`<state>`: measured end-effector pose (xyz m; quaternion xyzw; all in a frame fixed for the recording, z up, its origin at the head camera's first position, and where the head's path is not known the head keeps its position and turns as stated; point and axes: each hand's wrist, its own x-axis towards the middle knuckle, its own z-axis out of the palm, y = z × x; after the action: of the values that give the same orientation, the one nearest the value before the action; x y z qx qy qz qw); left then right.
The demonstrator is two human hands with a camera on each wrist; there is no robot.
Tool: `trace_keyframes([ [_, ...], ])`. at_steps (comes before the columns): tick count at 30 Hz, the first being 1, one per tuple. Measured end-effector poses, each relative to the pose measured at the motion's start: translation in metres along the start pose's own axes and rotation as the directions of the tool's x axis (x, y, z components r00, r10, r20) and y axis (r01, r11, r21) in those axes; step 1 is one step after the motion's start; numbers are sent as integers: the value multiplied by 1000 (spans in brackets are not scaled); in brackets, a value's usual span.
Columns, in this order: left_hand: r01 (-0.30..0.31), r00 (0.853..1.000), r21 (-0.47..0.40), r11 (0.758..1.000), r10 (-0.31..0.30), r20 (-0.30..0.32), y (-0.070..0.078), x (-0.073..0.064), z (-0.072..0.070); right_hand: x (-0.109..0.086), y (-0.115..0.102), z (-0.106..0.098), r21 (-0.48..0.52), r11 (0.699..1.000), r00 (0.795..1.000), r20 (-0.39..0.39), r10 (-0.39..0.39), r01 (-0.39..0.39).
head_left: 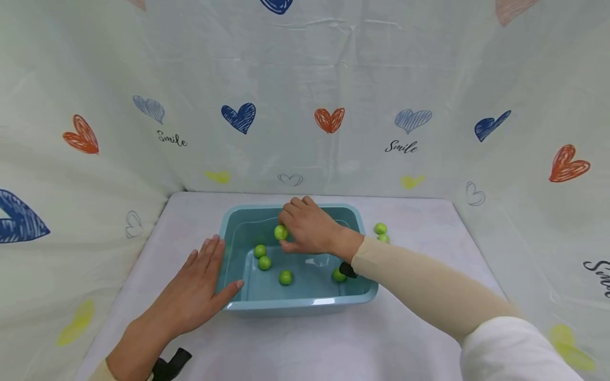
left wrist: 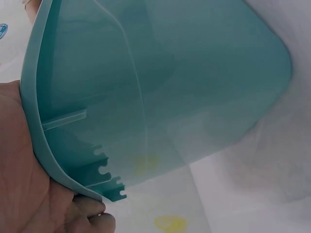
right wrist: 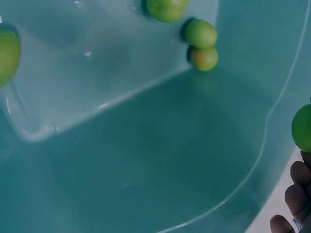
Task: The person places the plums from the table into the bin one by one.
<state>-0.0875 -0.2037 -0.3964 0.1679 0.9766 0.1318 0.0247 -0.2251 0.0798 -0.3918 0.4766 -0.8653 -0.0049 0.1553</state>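
A blue-green plastic basin (head_left: pixel 297 305) stands on the table, and several small round green fruits (head_left: pixel 286 278) lie on its floor. My left hand (head_left: pixel 195 286) rests on the basin's left rim with fingers straight; the left wrist view shows it against the outside of the rim (left wrist: pixel 30 97). Over the basin, my right hand (head_left: pixel 310 226) pinches one green fruit (head_left: pixel 281 232) between thumb and fingers. In the right wrist view that fruit (right wrist: pixel 303 128) is at the right edge, cut off by the frame, beside my fingertips (right wrist: pixel 296 199).
To the right of the basin, green fruits (head_left: pixel 380 228) lie on the white table (head_left: pixel 429 222), partly behind my right forearm. A light curtain (head_left: pixel 295 69) printed with hearts encloses the back and sides.
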Motion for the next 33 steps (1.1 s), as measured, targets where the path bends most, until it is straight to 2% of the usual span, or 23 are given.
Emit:
trace_keyframes([
  [8,-3,1000,5,1000,3,-10,1,1,-1,-1,-2,15,12,1000,997,82,-2,1],
  [20,7,1000,9,1000,-7,-6,2,1,-1,0,-3,21,-7,1000,994,107,-17,18],
  [26,0,1000,2,1000,0,-17,2,1,0,0,-5,23,20,1000,991,134,-12,9],
  [33,8,1000,-11,1000,-8,-4,1,1,1,-1,-5,25,7,1000,991,136,-1,0],
])
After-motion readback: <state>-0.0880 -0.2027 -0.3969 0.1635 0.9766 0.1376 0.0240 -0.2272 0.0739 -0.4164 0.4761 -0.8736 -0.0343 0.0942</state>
